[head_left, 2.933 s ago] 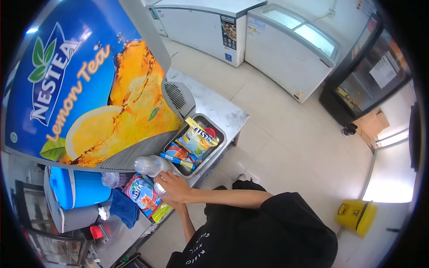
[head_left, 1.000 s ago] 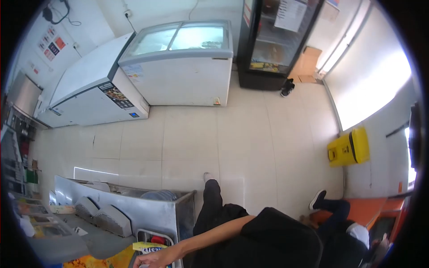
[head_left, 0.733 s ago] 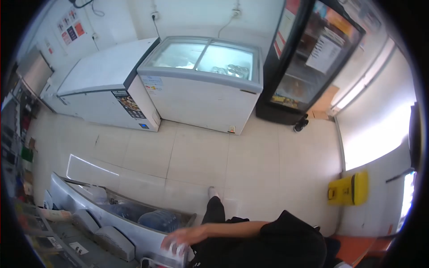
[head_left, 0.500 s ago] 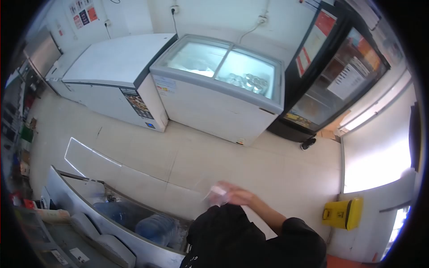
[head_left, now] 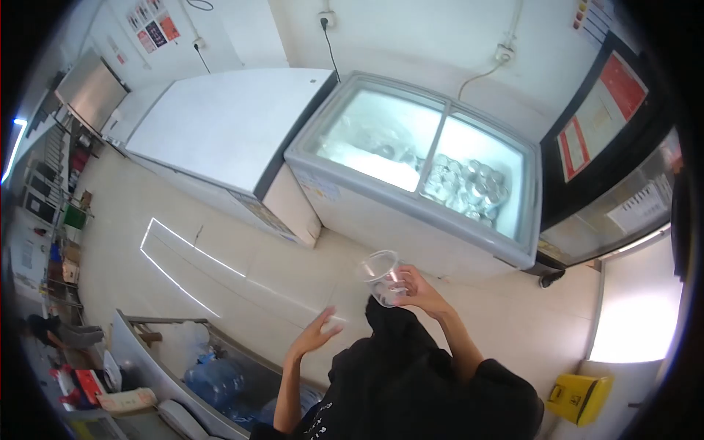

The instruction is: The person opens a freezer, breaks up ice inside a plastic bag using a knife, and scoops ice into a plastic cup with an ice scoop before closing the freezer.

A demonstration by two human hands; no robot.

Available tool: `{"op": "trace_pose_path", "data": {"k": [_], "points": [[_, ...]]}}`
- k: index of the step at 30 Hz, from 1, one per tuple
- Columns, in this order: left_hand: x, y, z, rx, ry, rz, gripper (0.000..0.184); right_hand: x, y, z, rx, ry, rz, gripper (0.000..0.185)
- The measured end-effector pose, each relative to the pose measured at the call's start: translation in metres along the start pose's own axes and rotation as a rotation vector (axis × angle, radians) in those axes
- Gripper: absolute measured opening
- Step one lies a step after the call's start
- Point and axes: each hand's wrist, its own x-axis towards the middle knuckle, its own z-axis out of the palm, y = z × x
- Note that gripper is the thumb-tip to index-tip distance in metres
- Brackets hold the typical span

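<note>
Our right hand (head_left: 418, 290) grasps a clear plastic cup (head_left: 383, 276) in front of the glass-top chest freezer (head_left: 367, 213); our left hand (head_left: 316, 334), released with fingers spread, hovers over the tiled floor (head_left: 242, 249).

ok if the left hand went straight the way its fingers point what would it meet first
Probably the clear cup in the right hand; the left hand points roughly towards it. Depth is unclear, so it might pass underneath, towards the glass-topped freezer.
</note>
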Motion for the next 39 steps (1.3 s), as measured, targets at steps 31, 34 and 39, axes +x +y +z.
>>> {"op": "trace_pose_path", "data": {"k": [31,34,39], "points": [[0.444,0.105,-0.38,-0.17,0.272,0.211,0.078,0.656,-0.145,-0.125,-1.552,0.86,-0.537,0.026],[0.462,0.11,-0.386,0.177,0.356,0.32,0.08,0.645,-0.14,-0.128,-1.53,0.9,-0.489,0.026],[0.477,0.098,-0.423,0.216,0.741,0.278,0.076,0.584,-0.137,-0.151,-1.648,1.023,-0.21,0.023]]}}
